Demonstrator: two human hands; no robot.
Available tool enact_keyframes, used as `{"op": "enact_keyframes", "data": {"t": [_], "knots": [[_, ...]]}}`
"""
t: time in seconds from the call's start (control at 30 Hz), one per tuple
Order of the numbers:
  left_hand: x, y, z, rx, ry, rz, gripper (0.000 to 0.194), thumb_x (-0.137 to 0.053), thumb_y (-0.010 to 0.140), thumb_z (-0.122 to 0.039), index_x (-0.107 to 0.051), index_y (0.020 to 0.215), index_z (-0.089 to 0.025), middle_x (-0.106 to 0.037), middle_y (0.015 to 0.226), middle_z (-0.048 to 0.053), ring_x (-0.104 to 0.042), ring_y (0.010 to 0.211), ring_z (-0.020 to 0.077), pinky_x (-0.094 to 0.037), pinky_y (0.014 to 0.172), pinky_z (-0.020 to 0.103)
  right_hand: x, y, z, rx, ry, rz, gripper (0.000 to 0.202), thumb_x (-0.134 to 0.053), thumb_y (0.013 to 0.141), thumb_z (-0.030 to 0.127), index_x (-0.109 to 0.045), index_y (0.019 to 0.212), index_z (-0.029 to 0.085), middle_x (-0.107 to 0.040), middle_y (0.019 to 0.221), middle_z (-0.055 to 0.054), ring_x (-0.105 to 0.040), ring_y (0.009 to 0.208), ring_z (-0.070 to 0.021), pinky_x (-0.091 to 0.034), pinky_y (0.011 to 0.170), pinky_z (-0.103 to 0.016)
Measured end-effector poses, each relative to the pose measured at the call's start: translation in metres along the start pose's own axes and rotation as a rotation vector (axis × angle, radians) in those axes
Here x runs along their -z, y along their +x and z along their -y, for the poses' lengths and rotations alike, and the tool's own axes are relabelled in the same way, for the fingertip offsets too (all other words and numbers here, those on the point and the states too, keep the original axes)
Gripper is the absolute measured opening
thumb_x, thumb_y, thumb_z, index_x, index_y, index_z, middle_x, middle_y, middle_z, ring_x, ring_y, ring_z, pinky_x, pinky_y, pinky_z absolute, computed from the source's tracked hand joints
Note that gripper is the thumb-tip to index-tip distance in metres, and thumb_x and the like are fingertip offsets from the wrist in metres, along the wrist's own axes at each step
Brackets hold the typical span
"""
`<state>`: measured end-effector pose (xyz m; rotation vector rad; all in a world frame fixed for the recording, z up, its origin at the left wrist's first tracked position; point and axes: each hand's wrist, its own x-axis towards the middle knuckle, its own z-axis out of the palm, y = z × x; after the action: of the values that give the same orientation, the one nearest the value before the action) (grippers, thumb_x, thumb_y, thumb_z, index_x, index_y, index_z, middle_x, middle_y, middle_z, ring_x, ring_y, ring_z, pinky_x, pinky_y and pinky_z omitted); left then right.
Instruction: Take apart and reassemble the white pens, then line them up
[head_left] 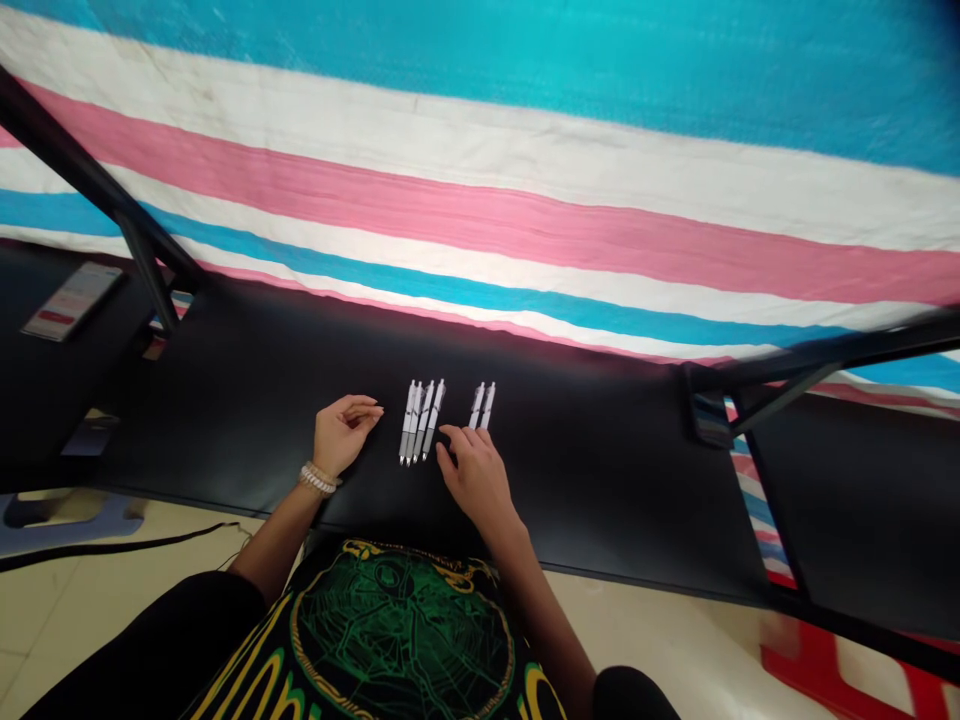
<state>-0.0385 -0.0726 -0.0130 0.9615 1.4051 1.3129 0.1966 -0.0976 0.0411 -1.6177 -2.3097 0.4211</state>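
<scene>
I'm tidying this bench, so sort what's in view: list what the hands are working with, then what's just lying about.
In hand:
group of four pens, between both hands
pair of pens, by the right hand
left hand, empty, beside the four

Lying about:
card at far left
striped sheet behind the black table

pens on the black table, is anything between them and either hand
Nothing visible. The right hand sits between the group of four pens and the pair of pens; the left hand lies just left, bare table between.

Pens: glossy white plastic. Table: matt black, smooth. Tarp: woven plastic, w/ creases. Bracelet: shiny beads.
</scene>
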Motion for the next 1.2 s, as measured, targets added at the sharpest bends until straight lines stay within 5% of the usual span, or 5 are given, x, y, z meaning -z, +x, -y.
{"op": "enact_keyframes", "data": {"t": [0.43, 0.67, 0.93, 1.1, 1.2], "knots": [[0.0, 0.0, -0.003, -0.013, -0.013, 0.001, 0.024, -0.078, 0.07, -0.014, -0.072, 0.093, -0.016, -0.076, 0.086, 0.01, -0.074, 0.086, 0.0218, -0.057, 0.087, 0.035, -0.014, 0.008, 0.009, 0.067, -0.062, 0.046, 0.019, -0.047, 0.1, 0.028, -0.065, 0.102, 0.021, -0.062, 0.088, -0.009, -0.053, 0.088, -0.0249, -0.042, 0.081, -0.036], [0.0, -0.002, -0.004, -0.027, 0.0, 0.012, 0.025, -0.079, 0.07, -0.016, -0.072, 0.094, -0.017, -0.075, 0.086, 0.009, -0.073, 0.085, 0.0211, -0.057, 0.086, 0.035, -0.016, 0.009, 0.011, -0.015, -0.059, 0.057, 0.009, -0.053, 0.091, 0.017, -0.061, 0.088, 0.021, -0.061, 0.081, -0.006, -0.055, 0.08, -0.0218, -0.04, 0.069, -0.031], [0.0, -0.011, -0.013, -0.047, 0.006, 0.06, 0.022, -0.077, 0.077, -0.031, -0.071, 0.093, -0.018, -0.074, 0.092, 0.009, -0.071, 0.091, 0.0224, -0.056, 0.09, 0.04, 0.007, -0.005, 0.013, -0.231, 0.683, -0.076, 0.004, -0.058, 0.088, 0.024, -0.06, 0.086, 0.021, -0.057, 0.07, 0.001, -0.055, 0.06, -0.0132, -0.044, 0.057, -0.026], [-0.019, -0.026, -0.042, 0.19, -0.349, 0.2, 0.039, -0.07, 0.086, -0.041, -0.066, 0.116, -0.017, -0.07, 0.113, 0.014, -0.07, 0.099, 0.0236, -0.058, 0.087, 0.039, 0.021, -0.016, 0.024, -0.259, 1.237, 0.09, 0.015, -0.065, 0.089, 0.034, -0.058, 0.094, 0.021, -0.06, 0.075, 0.002, -0.056, 0.054, -0.0105, -0.047, 0.051, -0.024], [-0.033, -0.031, -0.055, 0.259, -0.501, 0.306, 0.038, -0.07, 0.087, -0.041, -0.065, 0.115, -0.015, -0.071, 0.104, 0.013, -0.071, 0.091, 0.0214, -0.059, 0.082, 0.037, 0.017, -0.016, 0.029, -0.25, 1.374, 0.148, 0.019, -0.069, 0.087, 0.035, -0.058, 0.094, 0.021, -0.06, 0.073, 0.003, -0.053, 0.052, -0.0087, -0.044, 0.048, -0.022]]}}
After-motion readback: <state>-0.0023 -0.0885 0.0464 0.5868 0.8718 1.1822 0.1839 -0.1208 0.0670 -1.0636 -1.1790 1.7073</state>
